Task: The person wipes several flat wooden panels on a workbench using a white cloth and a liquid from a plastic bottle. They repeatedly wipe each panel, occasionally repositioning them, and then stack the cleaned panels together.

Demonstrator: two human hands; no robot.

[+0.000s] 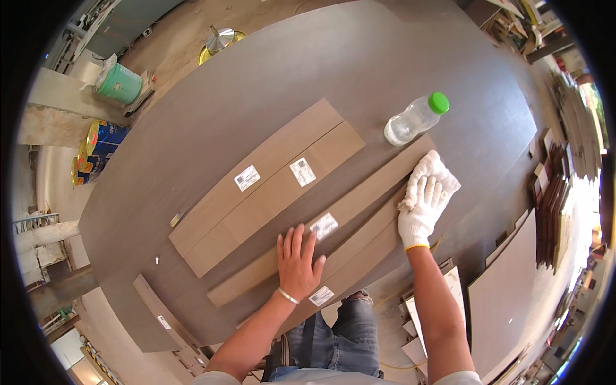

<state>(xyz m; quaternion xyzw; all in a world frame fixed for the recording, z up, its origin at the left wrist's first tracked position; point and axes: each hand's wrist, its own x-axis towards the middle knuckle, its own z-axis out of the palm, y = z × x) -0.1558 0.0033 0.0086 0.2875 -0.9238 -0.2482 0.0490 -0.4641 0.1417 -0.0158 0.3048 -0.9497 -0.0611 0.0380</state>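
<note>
My left hand (pixel 299 262) lies with its fingers stretched out on a long, narrow brown board (pixel 260 274), beside that board's white label (pixel 324 226). A white knit glove covers my right hand (pixel 422 208), which presses a bunched white cloth (pixel 431 168) against the far right end of the boards. Part of the cloth sticks out past the fingertips. Closer to my body, more brown strips (pixel 366 247) lie alongside, one with a label (pixel 321 296). Farther off, two labelled boards (pixel 273 186) sit edge to edge. The cloth hides the ends beneath it.
A clear bottle with a green cap (pixel 417 119) stands on the big grey-brown table (pixel 308 64), just beyond the cloth. Another labelled strip (pixel 163 317) lies at the table's left edge. A green bucket (pixel 119 83) and blue tins (pixel 106 139) are at left; stacked boards (pixel 553 205) at right.
</note>
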